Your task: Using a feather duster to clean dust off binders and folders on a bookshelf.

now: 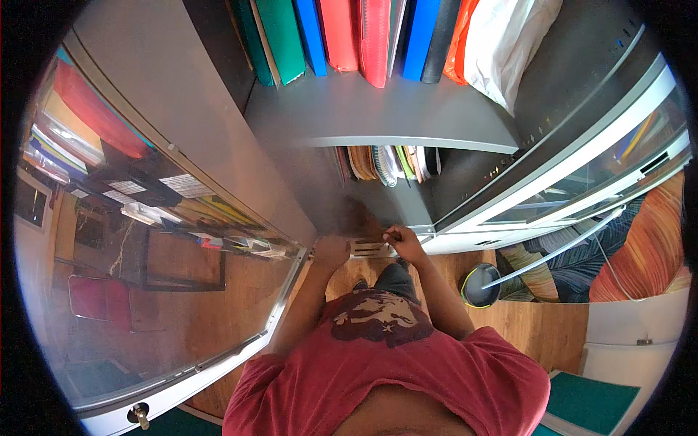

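My left hand (331, 252) is curled beside the lower inner edge of the open glass cabinet door (163, 191); whether its fingers hold anything is hidden. Low in front of the cabinet, the fingers of my right hand (406, 243) are bent together in a pinch. Something thin and dark may be at those fingertips, but it is too small to tell. Between both hands, a pale slatted panel (371, 249) shows dark slots. Above them, the lower shelf (401, 199) carries upright notebooks, among them a spiral-bound notebook (385, 165).
On the upper grey shelf (381, 111) stand green, blue, red and black binders (375, 46), with a white plastic bag (504, 49) at right. White-framed glass doors (578, 191) extend right. A white pole (556, 248) rests in a dark round container (481, 286) on the wooden floor.
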The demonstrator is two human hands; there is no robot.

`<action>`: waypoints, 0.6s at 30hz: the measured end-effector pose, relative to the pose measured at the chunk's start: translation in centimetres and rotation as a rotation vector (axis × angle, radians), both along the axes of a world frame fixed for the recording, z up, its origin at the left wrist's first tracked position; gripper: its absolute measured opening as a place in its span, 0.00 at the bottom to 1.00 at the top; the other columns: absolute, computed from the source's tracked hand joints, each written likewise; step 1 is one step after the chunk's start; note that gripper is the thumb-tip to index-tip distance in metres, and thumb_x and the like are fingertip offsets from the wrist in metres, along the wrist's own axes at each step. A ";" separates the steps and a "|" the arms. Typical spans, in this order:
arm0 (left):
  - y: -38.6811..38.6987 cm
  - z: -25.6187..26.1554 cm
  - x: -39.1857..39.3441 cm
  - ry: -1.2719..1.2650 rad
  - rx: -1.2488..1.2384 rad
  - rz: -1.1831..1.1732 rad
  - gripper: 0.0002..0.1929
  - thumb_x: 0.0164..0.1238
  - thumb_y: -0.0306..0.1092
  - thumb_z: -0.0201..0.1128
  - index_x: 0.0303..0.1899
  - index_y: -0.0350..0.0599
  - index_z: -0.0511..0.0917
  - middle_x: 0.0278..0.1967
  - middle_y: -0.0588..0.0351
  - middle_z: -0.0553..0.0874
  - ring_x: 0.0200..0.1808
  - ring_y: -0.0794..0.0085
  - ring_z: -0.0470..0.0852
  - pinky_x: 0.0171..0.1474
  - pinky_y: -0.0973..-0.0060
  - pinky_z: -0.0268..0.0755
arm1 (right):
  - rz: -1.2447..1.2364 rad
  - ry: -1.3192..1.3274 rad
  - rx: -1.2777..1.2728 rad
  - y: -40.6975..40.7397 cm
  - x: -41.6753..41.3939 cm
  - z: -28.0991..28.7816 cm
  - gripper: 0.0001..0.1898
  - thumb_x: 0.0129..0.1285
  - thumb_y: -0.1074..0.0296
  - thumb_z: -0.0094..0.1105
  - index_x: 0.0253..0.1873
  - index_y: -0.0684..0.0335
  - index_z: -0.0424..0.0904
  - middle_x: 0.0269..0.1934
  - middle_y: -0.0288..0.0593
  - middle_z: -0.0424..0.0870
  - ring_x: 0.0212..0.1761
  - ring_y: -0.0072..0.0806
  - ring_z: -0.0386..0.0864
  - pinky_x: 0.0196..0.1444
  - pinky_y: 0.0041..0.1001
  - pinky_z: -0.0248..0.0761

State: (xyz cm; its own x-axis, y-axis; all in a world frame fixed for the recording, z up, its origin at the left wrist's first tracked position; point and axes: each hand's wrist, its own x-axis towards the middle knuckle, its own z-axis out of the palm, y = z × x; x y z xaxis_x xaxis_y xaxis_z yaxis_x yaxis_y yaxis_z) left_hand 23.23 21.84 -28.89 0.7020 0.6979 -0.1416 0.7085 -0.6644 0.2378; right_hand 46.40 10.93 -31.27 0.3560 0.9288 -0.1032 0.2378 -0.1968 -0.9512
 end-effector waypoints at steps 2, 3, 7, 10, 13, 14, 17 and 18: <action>-0.5 1.0 0.1 0.068 -0.065 0.069 0.19 0.69 0.43 0.57 0.38 0.35 0.87 0.40 0.37 0.87 0.42 0.46 0.87 0.49 0.49 0.79 | 0.241 0.149 -0.009 0.2 0.2 0.6 0.11 0.71 0.64 0.67 0.46 0.67 0.80 0.34 0.35 0.83 0.37 0.19 0.76 0.42 0.25 0.71; -0.6 0.7 -0.1 0.070 -0.066 0.067 0.19 0.69 0.43 0.57 0.38 0.35 0.87 0.40 0.37 0.87 0.42 0.46 0.87 0.49 0.49 0.79 | 0.240 0.150 -0.010 0.4 -0.2 0.3 0.11 0.71 0.64 0.67 0.46 0.67 0.80 0.34 0.35 0.83 0.37 0.19 0.76 0.42 0.25 0.71; -0.3 1.3 0.7 0.062 -0.038 -0.006 0.19 0.70 0.44 0.57 0.36 0.35 0.87 0.39 0.37 0.87 0.43 0.46 0.87 0.50 0.50 0.79 | 0.111 0.019 0.114 0.6 0.0 -1.6 0.11 0.70 0.64 0.67 0.45 0.67 0.81 0.34 0.34 0.82 0.37 0.19 0.76 0.42 0.25 0.71; -0.3 1.8 0.8 0.120 -0.140 0.011 0.19 0.70 0.43 0.58 0.38 0.34 0.87 0.48 0.35 0.84 0.46 0.46 0.86 0.51 0.50 0.79 | 0.226 0.100 0.046 0.1 -0.3 -0.1 0.10 0.71 0.64 0.66 0.46 0.66 0.82 0.33 0.33 0.82 0.37 0.19 0.76 0.42 0.25 0.71; -0.6 -0.3 0.1 0.000 -0.074 0.025 0.18 0.71 0.43 0.59 0.40 0.33 0.86 0.57 0.33 0.79 0.49 0.44 0.85 0.52 0.50 0.79 | 0.152 0.151 0.090 -0.5 -0.4 0.9 0.10 0.71 0.65 0.66 0.48 0.66 0.82 0.34 0.33 0.82 0.37 0.18 0.75 0.42 0.25 0.71; -0.6 -1.3 -0.3 -0.086 0.016 0.024 0.18 0.71 0.42 0.59 0.42 0.33 0.85 0.61 0.33 0.76 0.50 0.42 0.85 0.53 0.50 0.79 | -0.055 0.162 0.107 -0.9 -0.5 0.6 0.10 0.71 0.65 0.66 0.48 0.67 0.82 0.34 0.33 0.82 0.37 0.18 0.75 0.42 0.25 0.71; -0.3 -1.6 -0.2 0.036 0.047 -0.104 0.18 0.70 0.42 0.59 0.48 0.35 0.84 0.59 0.32 0.77 0.49 0.40 0.85 0.53 0.51 0.80 | -0.266 0.083 0.089 -3.6 0.3 -1.3 0.11 0.72 0.67 0.65 0.50 0.69 0.81 0.36 0.35 0.83 0.38 0.19 0.76 0.44 0.25 0.71; -0.5 -1.3 -0.1 0.036 0.044 -0.115 0.18 0.70 0.42 0.59 0.48 0.35 0.84 0.59 0.32 0.77 0.49 0.40 0.85 0.53 0.51 0.80 | -0.320 0.096 0.056 -4.5 0.2 -1.4 0.10 0.72 0.67 0.64 0.50 0.68 0.80 0.36 0.36 0.84 0.39 0.20 0.77 0.44 0.25 0.71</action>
State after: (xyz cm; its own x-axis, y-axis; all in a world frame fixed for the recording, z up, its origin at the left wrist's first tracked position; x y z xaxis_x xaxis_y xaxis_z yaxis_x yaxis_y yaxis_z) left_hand 23.11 21.38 -30.17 0.7728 0.6193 -0.1388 0.6346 -0.7511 0.1822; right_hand 46.64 6.45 -32.67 0.6219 0.7764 -0.1023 0.0814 -0.1940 -0.9776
